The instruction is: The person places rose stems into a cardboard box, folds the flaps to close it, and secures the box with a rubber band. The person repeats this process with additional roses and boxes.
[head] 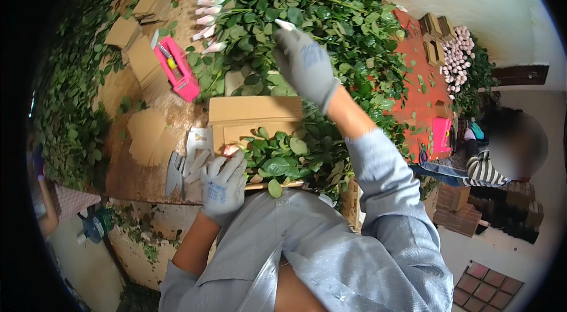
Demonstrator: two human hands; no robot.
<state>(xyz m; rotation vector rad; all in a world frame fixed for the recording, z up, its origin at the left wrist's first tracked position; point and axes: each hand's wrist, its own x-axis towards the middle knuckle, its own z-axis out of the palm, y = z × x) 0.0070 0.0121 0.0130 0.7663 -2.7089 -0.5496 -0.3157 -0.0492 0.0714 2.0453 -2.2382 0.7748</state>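
My left hand, in a grey-white glove, is at the near edge of the wooden table, its fingertips at a pink rosebud. That bud's leafy stem lies to the right over a cardboard sheet. My right hand, gloved alike, is raised over a large heap of leafy rose stems. At its fingertips is a rosebud in a white sleeve; whether the fingers grip it is unclear. Several sleeved buds stick out at the heap's left side.
A pink tape dispenser stands left of the cardboard. Grey-handled pliers or a stapler lies near my left hand. Loose cardboard pieces and leaves cover the left. At right are a red tabletop, bundled roses and a person in striped sleeves.
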